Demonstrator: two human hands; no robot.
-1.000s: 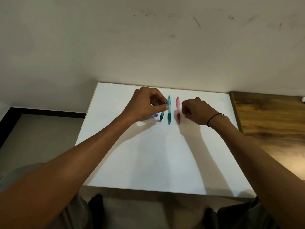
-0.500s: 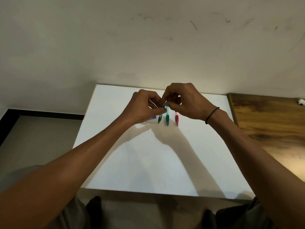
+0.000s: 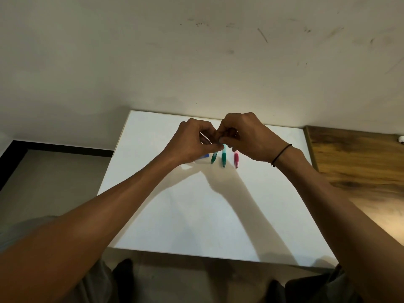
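Note:
Several pens lie side by side at the far middle of the white table point(image 3: 214, 215): a blue pen point(image 3: 205, 156), a slanted dark green pen point(image 3: 213, 159), a teal pen point(image 3: 223, 158) and a pink pen point(image 3: 236, 159). Only their near ends show. My left hand point(image 3: 194, 143) pinches the upper end of the slanted green pen between thumb and forefinger. My right hand point(image 3: 247, 138), with a black band on its wrist, curls its fingers onto the upper end of the teal pen. The fingertips of both hands meet there, and the hands hide the pens' far ends.
The white table stands against a scuffed pale wall point(image 3: 196, 51). A wooden surface point(image 3: 358, 162) adjoins it on the right, with a small white object point(image 3: 400, 145) at its far edge. Grey floor point(image 3: 54, 182) lies to the left. My knees show below the near edge.
My right hand left its spot right of the pink pen and moved left over the pens to meet my left hand. The left hand stayed pinching at the green pen.

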